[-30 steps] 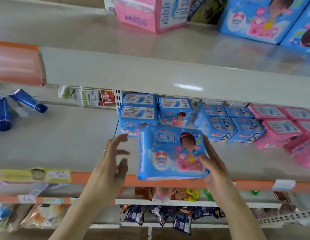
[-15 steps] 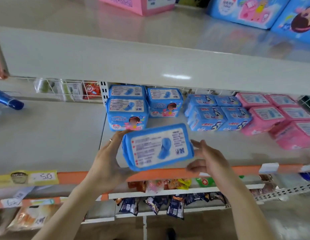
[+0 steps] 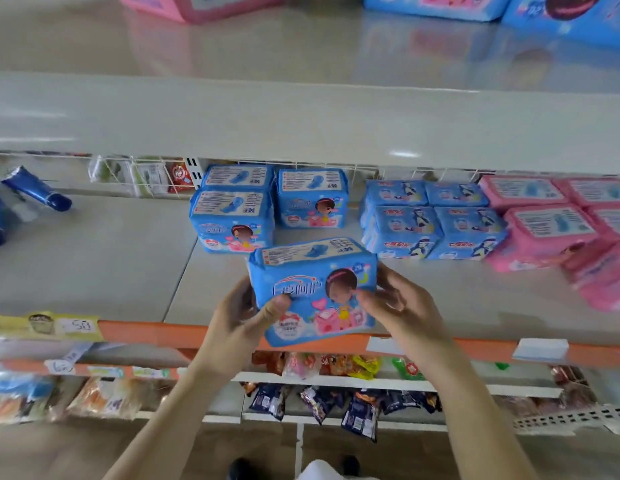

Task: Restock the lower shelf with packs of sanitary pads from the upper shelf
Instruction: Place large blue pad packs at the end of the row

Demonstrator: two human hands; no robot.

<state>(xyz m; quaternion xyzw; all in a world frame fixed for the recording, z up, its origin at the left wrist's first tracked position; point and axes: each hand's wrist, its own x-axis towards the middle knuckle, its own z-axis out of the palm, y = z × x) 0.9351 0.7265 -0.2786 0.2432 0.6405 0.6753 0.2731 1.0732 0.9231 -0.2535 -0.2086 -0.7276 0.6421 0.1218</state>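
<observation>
Both hands hold a blue pack of sanitary pads [image 3: 313, 289] upright over the front edge of the lower shelf [image 3: 128, 271]: the left hand [image 3: 242, 315] grips its left end, the right hand [image 3: 402, 306] its right end. More blue packs [image 3: 234, 220] sit toward the shelf's back edge.

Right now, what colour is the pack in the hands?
Blue, with pink pictures on the front pack, seen in the head view.

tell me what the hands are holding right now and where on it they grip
Both hold one blue pack of sanitary pads: the left hand grips its left end, thumb on the front, and the right hand grips its right end.
</observation>
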